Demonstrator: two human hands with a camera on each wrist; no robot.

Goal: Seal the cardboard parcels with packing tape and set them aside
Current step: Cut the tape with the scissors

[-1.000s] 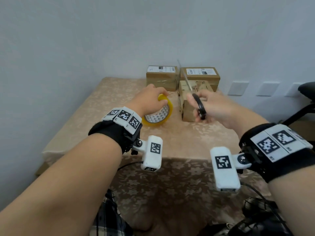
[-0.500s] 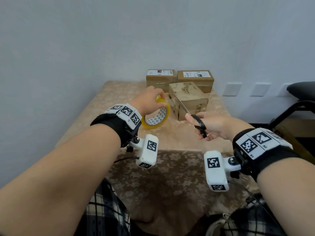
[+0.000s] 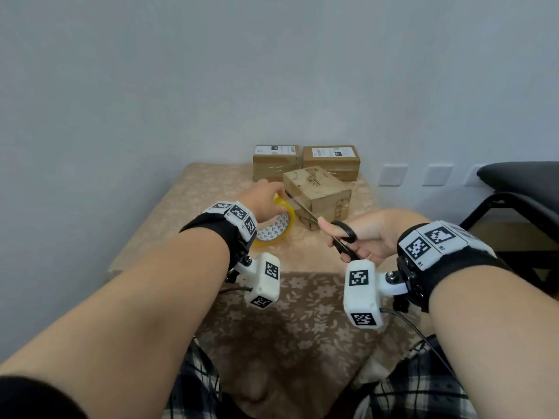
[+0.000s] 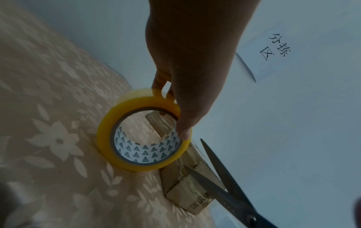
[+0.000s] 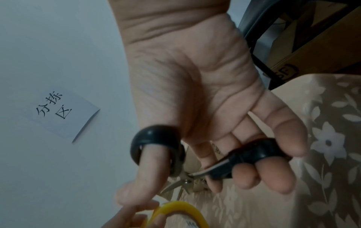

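Note:
A small cardboard parcel (image 3: pixel 317 193) stands on the table, turned at an angle; it shows in the left wrist view as the parcel (image 4: pixel 187 189). Just left of it my left hand (image 3: pixel 264 198) grips a yellow roll of packing tape (image 3: pixel 276 229) upright on the cloth, seen close as the tape roll (image 4: pixel 140 135). My right hand (image 3: pixel 360 234) holds black-handled scissors (image 3: pixel 343 237), thumb and fingers through the loops (image 5: pixel 156 146). The scissor blades (image 4: pixel 220 174) stand apart, pointing at the stretch of tape between roll and parcel.
Two sealed, labelled parcels (image 3: pixel 275 161) (image 3: pixel 331 158) stand side by side against the back wall. A floral cloth covers the table (image 3: pixel 211 189). A black chair (image 3: pixel 520 192) is at the right. A paper sign (image 5: pixel 58 111) hangs on the wall.
My right hand has dropped and drawn back towards me, bringing the scissors from upright above the parcel down to its near left edge. The left hand still grips the roll.

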